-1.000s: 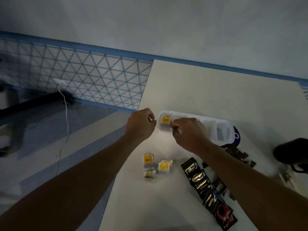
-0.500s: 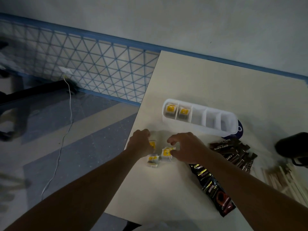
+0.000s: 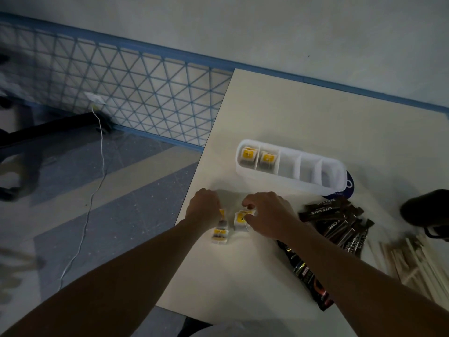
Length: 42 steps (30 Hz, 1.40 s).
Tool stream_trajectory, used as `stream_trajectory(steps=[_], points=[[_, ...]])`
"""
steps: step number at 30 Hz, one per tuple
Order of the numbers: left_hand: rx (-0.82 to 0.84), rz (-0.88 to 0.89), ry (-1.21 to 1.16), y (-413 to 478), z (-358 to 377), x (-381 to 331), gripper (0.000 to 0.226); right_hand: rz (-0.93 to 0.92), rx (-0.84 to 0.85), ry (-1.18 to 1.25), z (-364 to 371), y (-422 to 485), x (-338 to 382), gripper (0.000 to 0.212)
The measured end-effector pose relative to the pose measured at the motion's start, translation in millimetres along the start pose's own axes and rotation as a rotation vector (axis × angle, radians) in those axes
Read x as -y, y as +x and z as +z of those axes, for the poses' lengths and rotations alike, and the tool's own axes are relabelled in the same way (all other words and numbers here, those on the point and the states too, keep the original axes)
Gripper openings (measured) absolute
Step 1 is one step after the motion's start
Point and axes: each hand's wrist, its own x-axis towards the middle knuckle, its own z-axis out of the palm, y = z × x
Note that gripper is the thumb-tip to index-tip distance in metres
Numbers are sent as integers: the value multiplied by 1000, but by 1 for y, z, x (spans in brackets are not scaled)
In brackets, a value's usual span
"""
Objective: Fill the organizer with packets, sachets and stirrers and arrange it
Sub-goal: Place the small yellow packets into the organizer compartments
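Note:
A white organizer point(image 3: 286, 180) with several compartments lies across the table; its two leftmost compartments each hold a yellow-labelled tea bag point(image 3: 248, 154). Nearer me, my left hand point(image 3: 205, 209) curls over a tea bag point(image 3: 222, 212) near the table's left edge. My right hand point(image 3: 266, 215) pinches another tea bag point(image 3: 241, 218) between thumb and fingers. A third tea bag point(image 3: 220, 235) lies loose just below the left hand.
Dark coffee sachets point(image 3: 340, 222) are piled right of my right hand, with black packets point(image 3: 306, 276) under my forearm. Pale stirrers point(image 3: 413, 261) lie at the right edge. A black object point(image 3: 427, 212) sits at far right. The table's left edge point(image 3: 194, 186) drops to the floor.
Both hands left the organizer and came down to the loose tea bags near the front left, then closed on them. The organizer's second compartment now holds a tea bag.

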Motion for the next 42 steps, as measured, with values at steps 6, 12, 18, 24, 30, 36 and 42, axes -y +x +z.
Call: stream_trajectory(steps=[6, 12, 18, 24, 30, 36, 42], points=[[-19, 81, -101, -2, -5, 4, 22, 4, -13, 6, 0, 1, 0, 26], [-75, 231, -147, -9, -20, 13, 13, 13, -31, 16, -1, 4, -3, 15], [-49, 269, -138, -24, -14, 29, 19, -4, -60, 48, -1, 0, -4, 15], [43, 276, -225, -34, -15, 33, 28, 2, -55, 34, -1, 0, -2, 20], [172, 294, -236, -43, -23, 29, 64, 7, -49, 6, -2, 0, -2, 18], [86, 307, -118, -40, -16, 29, 46, 52, -42, 3, 3, 2, -3, 20], [-69, 264, -47, -37, -4, 26, 23, 58, -51, -38, 5, 4, -6, 19]])
